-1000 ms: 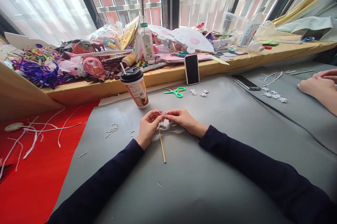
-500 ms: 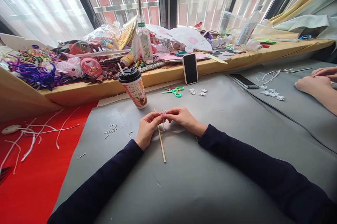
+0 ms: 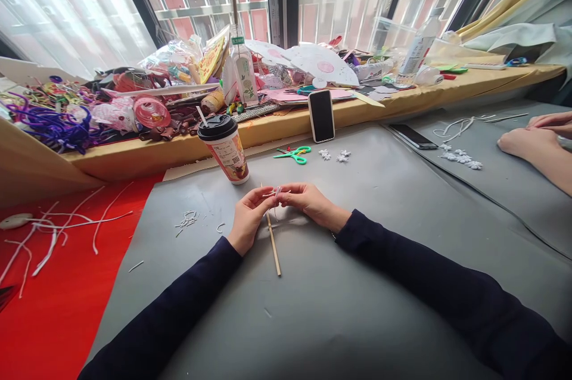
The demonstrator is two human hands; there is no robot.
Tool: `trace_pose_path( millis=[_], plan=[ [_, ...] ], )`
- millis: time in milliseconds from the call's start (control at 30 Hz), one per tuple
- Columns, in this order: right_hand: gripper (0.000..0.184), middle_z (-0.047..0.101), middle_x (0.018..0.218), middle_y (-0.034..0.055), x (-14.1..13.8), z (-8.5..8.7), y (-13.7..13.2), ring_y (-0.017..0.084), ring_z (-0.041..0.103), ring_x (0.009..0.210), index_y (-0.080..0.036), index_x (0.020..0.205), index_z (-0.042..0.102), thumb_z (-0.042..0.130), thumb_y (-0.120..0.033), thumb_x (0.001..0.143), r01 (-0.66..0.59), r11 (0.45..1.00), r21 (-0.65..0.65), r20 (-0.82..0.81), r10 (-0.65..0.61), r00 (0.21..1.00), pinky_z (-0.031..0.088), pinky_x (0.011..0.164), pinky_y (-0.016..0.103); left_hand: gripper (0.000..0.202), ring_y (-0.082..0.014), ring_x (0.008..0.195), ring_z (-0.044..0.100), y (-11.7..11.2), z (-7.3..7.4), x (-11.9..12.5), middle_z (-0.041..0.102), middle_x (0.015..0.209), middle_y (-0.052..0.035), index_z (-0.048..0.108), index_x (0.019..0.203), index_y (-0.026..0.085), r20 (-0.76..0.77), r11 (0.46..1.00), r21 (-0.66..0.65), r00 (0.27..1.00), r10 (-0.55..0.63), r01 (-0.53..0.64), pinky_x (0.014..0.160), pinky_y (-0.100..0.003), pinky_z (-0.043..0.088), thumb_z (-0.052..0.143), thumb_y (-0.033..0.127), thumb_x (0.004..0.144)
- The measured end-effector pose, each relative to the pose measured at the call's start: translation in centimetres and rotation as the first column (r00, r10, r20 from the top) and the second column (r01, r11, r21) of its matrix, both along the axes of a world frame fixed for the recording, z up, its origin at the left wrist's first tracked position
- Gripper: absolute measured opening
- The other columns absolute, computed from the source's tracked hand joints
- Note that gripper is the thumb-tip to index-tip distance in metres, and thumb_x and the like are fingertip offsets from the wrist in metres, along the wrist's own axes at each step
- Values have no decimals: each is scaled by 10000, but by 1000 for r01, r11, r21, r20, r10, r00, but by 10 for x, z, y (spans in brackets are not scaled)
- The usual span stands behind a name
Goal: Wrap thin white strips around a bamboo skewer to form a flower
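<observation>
My left hand (image 3: 250,219) and my right hand (image 3: 315,206) meet over the middle of the grey table, thumbs and fingertips pinched together. Between them is a thin white cord (image 3: 277,193), crossed or looped at the fingertips, with a short end hanging down; its exact shape is too small to make out. A thin wooden stick (image 3: 274,249) lies on the table under my hands, its far part partly covered by the left one. Past my fingers lie green-handled scissors (image 3: 295,155) and two small white flower-like pieces (image 3: 325,155).
A lidded paper cup (image 3: 227,153) stands beyond my left hand. Short cord scraps (image 3: 186,220) lie to the left, longer white cords (image 3: 74,219) on the red surface. A phone (image 3: 321,117) leans against the cluttered ledge (image 3: 263,133). Another person's hands (image 3: 531,142) rest at the right.
The cord between my fingertips has turned: a piece now lies crosswise there, while the hanging end looks shorter. My hands stay in nearly the same place.
</observation>
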State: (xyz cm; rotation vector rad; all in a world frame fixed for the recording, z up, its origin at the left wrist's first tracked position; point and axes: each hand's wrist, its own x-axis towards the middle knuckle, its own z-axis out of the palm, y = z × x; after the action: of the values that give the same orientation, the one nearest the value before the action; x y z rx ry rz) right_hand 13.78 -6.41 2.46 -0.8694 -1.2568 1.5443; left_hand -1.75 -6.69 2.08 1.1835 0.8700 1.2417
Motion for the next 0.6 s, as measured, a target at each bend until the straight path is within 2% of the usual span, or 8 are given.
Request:
trace_pose_path(
  millis=[133,233,433,600],
  plan=[
    [304,629,839,40,0,0,-1,102,535,729,-140,850,661,691,-336,619,-2,1000,-18,-20,1,1000,425,712,237,326,-164,754,621,-1,2,-1,662,843,-62,620,901,144,-36,1000,-1,999,-16,16,797,-343,462,693,301,625],
    [308,628,787,31,0,3,-3,95,528,698,-137,849,665,687,-345,623,6,1000,-7,26,-6,1000,425,688,230,288,-167,730,621,-1,1,-2,663,814,-65,636,849,129,-52,1000,-3,999,4,-4,775,-346,473,688,312,632],
    [358,623,715,25,-5,3,-4,92,508,608,-134,814,668,672,-426,607,150,987,63,167,-158,973,420,611,233,265,-170,719,622,0,-2,-1,658,767,-48,638,812,134,-21,999,3,999,46,-46,761,-347,483,693,311,622],
    [325,588,646,12,-10,-1,-5,82,483,548,-139,726,637,634,-453,638,177,974,141,208,-204,957,399,535,218,245,-145,698,614,1,-2,-1,649,756,-30,645,801,146,10,996,11,996,88,-88,747,-319,480,702,290,612]
  ],
)
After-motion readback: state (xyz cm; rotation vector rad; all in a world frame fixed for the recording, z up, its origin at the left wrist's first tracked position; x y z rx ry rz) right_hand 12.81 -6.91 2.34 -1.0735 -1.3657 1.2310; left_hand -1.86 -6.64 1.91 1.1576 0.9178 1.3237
